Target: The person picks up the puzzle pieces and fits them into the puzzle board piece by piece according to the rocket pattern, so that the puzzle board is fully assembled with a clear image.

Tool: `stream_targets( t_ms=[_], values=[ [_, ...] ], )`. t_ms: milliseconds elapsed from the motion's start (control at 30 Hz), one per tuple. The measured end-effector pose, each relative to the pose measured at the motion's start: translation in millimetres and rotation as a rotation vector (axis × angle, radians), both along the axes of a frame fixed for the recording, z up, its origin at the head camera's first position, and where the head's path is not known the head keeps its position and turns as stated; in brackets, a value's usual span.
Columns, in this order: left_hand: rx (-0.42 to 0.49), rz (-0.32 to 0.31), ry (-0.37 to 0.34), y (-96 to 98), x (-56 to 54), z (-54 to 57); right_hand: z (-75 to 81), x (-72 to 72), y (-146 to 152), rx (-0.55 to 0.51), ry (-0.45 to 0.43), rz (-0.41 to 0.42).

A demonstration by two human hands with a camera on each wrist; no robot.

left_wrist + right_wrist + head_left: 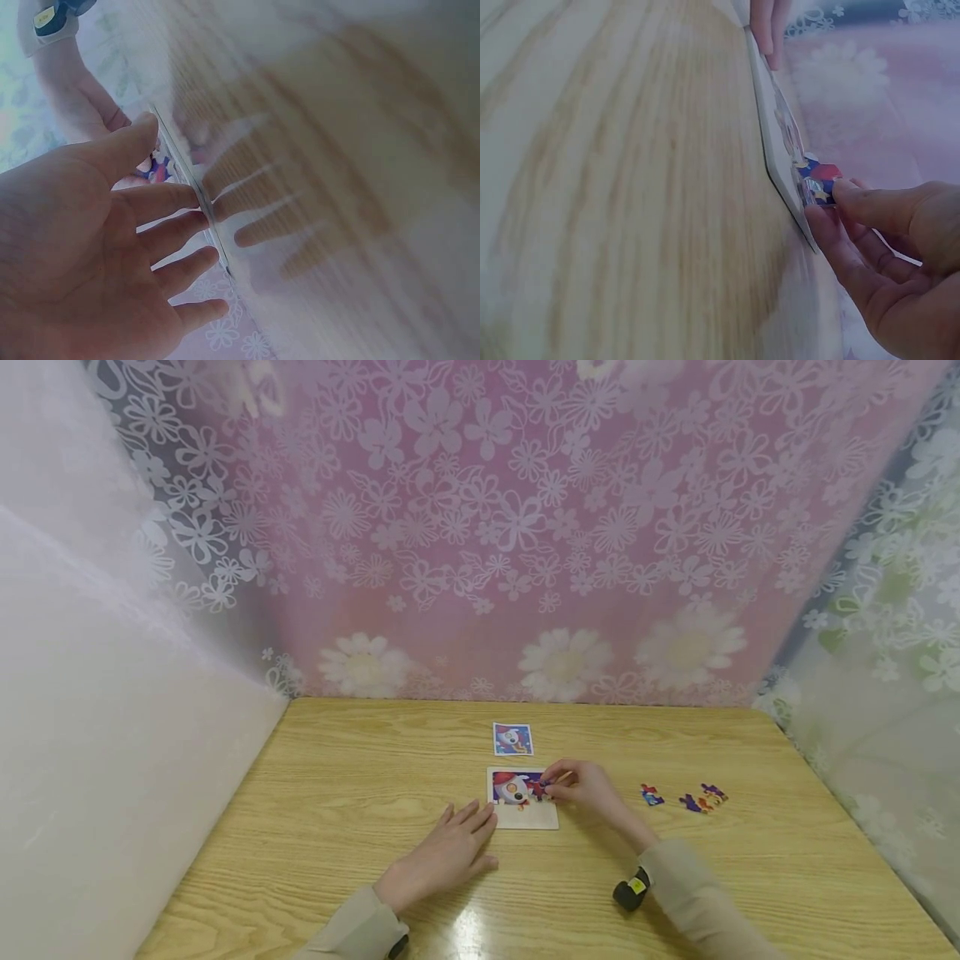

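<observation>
A white-edged puzzle board (525,819) lies flat on the table, its upper part filled with a picture of a white character in a red hat. My right hand (587,789) pinches a puzzle piece (819,183), blue and red with a yellow star, between thumb and fingers over the board's right side. With its fingers straight, my left hand (450,846) touches the board's left edge. In the left wrist view, that hand (97,232) has its fingers spread, fingertips at the board's edge.
Behind the board lies a small square picture card (513,739) with a similar character. Several loose puzzle pieces, among them a red and blue piece (652,795) and a purple and orange cluster (703,799), lie to the right on the wooden table (360,760). Flowered curtains surround it.
</observation>
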State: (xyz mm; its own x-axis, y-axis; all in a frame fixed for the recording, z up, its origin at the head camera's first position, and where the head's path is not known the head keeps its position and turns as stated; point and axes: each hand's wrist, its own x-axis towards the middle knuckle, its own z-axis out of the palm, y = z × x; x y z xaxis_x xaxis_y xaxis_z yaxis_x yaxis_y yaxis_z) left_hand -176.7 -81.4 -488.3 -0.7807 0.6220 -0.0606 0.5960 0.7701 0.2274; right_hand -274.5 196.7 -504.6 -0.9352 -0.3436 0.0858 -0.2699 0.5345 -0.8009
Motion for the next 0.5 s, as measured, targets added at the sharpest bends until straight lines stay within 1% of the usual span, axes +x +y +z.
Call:
stream_targets(
  t_ms=[67, 133, 300, 400, 500],
  values=[
    [-0.001, -0.001, 0.004, -0.2, -0.1, -0.5, -1.4, 0.9, -3, 0.023, -0.005, -0.001],
    [-0.001, -0.003, 0.007, -0.5, -0.1, -0.6, -2.2, 1.7, -7, 0.046, -0.014, -0.022],
    [-0.001, -0.006, 0.006, -1.0, 0.0, -0.3, -1.5, 2.7, -13, 0.130, -0.002, -0.079],
    [-0.002, -0.007, 0.007, -1.3, 0.1, 0.3, -0.1, 3.7, -14, 0.183, 0.018, -0.086],
    [0.000, -0.008, 0.007, -1.4, 0.2, 0.6, 2.1, 3.8, -15, 0.215, 0.034, -0.079]
  ],
)
